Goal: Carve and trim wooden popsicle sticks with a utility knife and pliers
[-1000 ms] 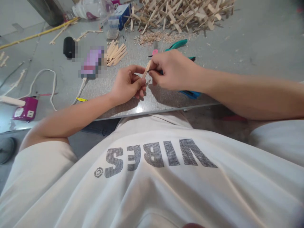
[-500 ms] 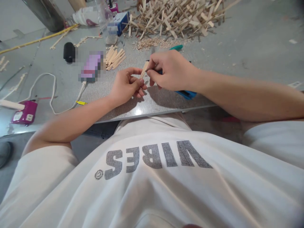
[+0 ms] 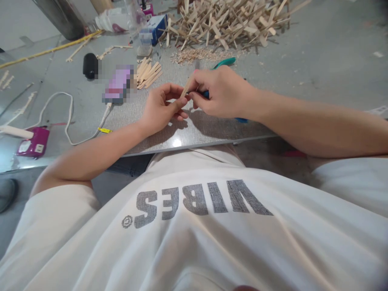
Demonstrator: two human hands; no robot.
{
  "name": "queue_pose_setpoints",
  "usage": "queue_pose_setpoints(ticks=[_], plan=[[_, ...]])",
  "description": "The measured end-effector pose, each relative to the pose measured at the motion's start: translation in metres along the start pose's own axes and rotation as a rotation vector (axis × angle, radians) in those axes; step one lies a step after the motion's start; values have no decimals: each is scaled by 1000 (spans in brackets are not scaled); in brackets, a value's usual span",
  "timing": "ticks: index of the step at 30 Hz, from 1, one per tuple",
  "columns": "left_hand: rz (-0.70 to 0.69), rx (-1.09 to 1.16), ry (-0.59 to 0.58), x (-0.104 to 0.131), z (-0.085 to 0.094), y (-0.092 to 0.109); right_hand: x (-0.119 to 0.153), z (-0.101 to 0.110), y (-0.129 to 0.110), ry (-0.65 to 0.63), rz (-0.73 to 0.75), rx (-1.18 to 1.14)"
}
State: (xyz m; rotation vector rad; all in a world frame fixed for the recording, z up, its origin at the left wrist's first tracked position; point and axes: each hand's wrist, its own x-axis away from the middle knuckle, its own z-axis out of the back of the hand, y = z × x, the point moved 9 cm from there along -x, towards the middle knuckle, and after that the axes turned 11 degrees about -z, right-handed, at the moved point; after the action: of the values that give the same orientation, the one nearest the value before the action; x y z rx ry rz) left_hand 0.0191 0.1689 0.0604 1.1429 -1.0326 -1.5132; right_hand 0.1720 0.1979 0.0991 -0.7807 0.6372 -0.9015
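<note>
On your left, a magenta plastic adaptor (image 3: 33,142) and a white cable (image 3: 70,117) lie on the grey bench (image 3: 303,72), with a purple-screened phone (image 3: 118,83) beyond. Next comes a small heap of pale flat wooden sticks (image 3: 148,74).

Your left hand (image 3: 159,108) pinches the near end of a thin, pale wooden stick (image 3: 186,87) between thumb and fingers, its other fingers loosely curled. The stick slants up above the bench, between your hands. It looks light, dry and fairly stiff, with little slip, but its thinness likely makes it easy to split; take it by the flat faces near one end, fingers clear of the dark tip.

Your right hand (image 3: 226,95) closes around a slim dark tool with a blue part (image 3: 206,94), its tip just beside the stick; whether they touch, you cannot tell. Beyond lie wood shavings (image 3: 197,55) and, further right, a green curved handle (image 3: 226,62).
</note>
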Motion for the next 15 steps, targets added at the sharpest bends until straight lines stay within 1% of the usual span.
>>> queue_pose_setpoints(ticks=[2, 5, 7, 11, 15], plan=[[5, -12, 4, 0, 0, 0, 0, -1, -3, 8, 35, 56], [33, -8, 5, 1, -1, -1, 0, -4, -8, 22, 94, 211], [46, 10, 7, 1, -2, -2, 1, -6, -10, 19, 113, 262], [40, 27, 11, 1, -4, 0, 4, -5, -13, 20, 127, 230], [44, 21, 18, 2, -3, 0, 4, -6, -12, 38, 108, 211]])
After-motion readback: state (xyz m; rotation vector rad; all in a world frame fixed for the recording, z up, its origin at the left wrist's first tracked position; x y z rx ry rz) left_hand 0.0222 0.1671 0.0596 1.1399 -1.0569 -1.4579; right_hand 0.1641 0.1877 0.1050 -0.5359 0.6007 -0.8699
